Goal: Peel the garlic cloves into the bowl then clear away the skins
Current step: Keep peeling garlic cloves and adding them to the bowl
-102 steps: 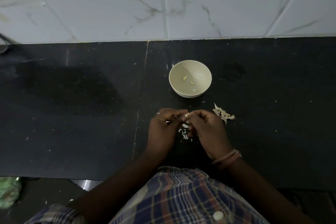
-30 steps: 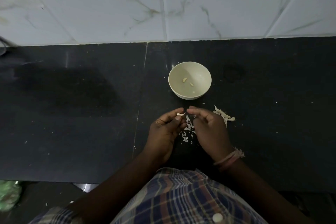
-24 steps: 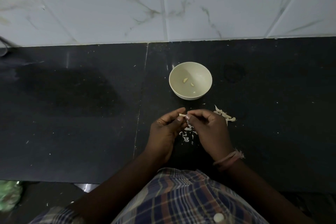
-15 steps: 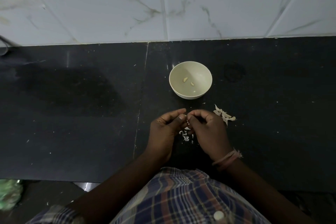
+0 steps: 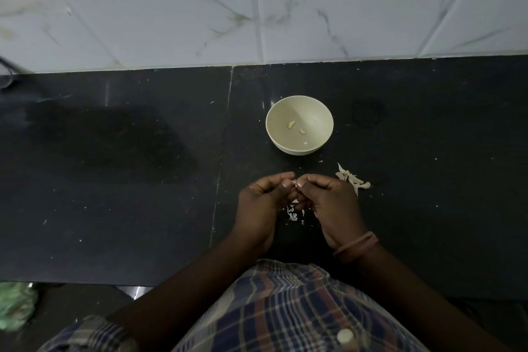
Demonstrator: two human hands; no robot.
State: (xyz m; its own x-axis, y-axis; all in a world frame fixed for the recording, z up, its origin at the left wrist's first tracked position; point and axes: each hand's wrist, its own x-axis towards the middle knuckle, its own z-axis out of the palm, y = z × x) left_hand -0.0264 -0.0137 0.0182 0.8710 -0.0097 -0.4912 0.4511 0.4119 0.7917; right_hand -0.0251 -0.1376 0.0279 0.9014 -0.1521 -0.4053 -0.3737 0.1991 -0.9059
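Note:
A cream bowl (image 5: 320, 111) stands on the black counter with two peeled garlic cloves (image 5: 291, 124) and a small bit inside. Just in front of it, my left hand (image 5: 263, 203) and my right hand (image 5: 331, 203) meet fingertip to fingertip, both pinching one small garlic clove (image 5: 294, 182) of which only a pale tip shows. Small skin flakes (image 5: 292, 213) lie on the counter below and between my hands. A pile of pale garlic pieces (image 5: 353, 180), cloves or skins I cannot tell, lies just right of my right hand.
The black counter (image 5: 114, 180) runs left and right, backed by a white marble-tiled wall (image 5: 257, 8). A seam crosses the counter left of the bowl. A green bag (image 5: 14, 306) lies low at the left below the counter's front edge.
My hands had parted slightly, the clove showing in my left fingers; they have closed together again over it. The bowl and the piles have stayed in place.

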